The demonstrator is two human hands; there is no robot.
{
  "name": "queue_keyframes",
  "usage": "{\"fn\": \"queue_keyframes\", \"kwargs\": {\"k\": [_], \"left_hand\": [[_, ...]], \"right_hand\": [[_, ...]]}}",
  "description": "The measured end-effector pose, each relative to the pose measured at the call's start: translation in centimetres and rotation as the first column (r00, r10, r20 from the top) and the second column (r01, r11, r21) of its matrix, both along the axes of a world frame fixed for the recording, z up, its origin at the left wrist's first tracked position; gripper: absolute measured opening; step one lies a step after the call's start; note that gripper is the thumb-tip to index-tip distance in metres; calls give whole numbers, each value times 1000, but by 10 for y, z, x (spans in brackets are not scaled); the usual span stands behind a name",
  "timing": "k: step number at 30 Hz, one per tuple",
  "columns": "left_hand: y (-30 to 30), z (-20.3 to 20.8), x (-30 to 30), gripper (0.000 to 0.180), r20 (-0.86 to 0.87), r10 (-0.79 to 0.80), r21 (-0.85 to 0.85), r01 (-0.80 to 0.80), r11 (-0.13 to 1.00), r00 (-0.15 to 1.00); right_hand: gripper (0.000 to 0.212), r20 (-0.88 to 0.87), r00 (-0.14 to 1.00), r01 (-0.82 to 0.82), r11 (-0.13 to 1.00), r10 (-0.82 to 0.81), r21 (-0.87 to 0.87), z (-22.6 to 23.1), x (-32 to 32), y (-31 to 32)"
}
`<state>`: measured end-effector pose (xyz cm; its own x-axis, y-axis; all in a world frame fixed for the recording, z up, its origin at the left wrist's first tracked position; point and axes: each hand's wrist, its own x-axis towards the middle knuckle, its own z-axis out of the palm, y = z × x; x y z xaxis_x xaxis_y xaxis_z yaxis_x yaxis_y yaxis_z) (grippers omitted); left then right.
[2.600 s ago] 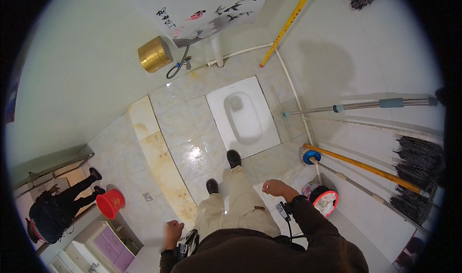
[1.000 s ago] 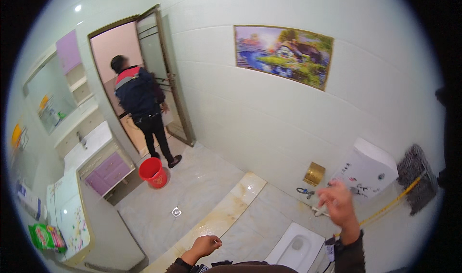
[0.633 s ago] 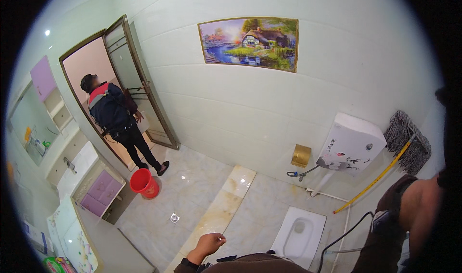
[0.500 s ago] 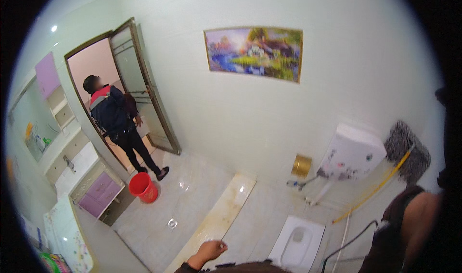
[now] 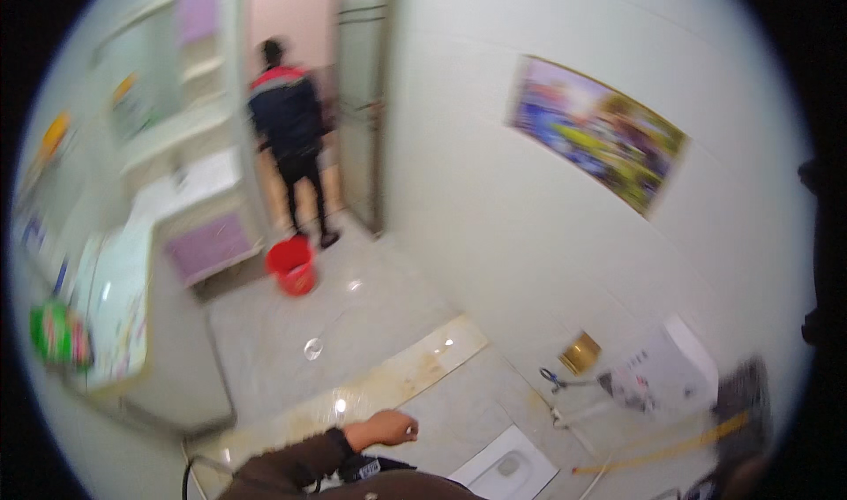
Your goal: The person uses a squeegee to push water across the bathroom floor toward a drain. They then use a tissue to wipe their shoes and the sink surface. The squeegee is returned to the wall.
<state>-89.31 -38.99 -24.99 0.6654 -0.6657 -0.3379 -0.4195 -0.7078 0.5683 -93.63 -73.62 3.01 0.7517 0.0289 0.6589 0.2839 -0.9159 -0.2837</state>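
Note:
My left hand point(image 5: 388, 428) hangs low over the tiled floor, its fingers curled in a loose fist. Nothing sticks out of it, and a dark brown sleeve point(image 5: 291, 465) covers the arm behind. Beneath and to the right of it lies a white squat toilet point(image 5: 505, 466). A stained, pale raised step point(image 5: 415, 368) runs just beyond the hand. My right hand is out of view; only a blurred dark patch, perhaps part of my right arm, shows at the lower right rim. A red bucket point(image 5: 292, 267) stands on the floor farther off, near the doorway.
Another person point(image 5: 287, 121) stands in the doorway beside the open door point(image 5: 360, 103). To the left are a sink point(image 5: 190, 187), lilac cabinet point(image 5: 210, 246) and pale counter point(image 5: 119, 310). A white cistern point(image 5: 666, 376) and a yellow-handled mop point(image 5: 670, 445) are at the right.
My view has swung left, so the room sits rotated and the picture moved right. More of my left sleeve shows. My right arm has mostly left the view. The other person has turned their back.

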Motion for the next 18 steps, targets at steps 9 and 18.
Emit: {"fn": "queue_keyframes", "kwargs": {"k": [9,18], "left_hand": [[87,-36,-21,24,-81,505,157,-489,858,859],[75,-42,-59,22,-454,466,-153,-582,799,759]], "right_hand": [[53,-362,889,-253,960,279,120,-97,80,81],[51,-477,722,-469,861,502,196,-135,116,152]]}}
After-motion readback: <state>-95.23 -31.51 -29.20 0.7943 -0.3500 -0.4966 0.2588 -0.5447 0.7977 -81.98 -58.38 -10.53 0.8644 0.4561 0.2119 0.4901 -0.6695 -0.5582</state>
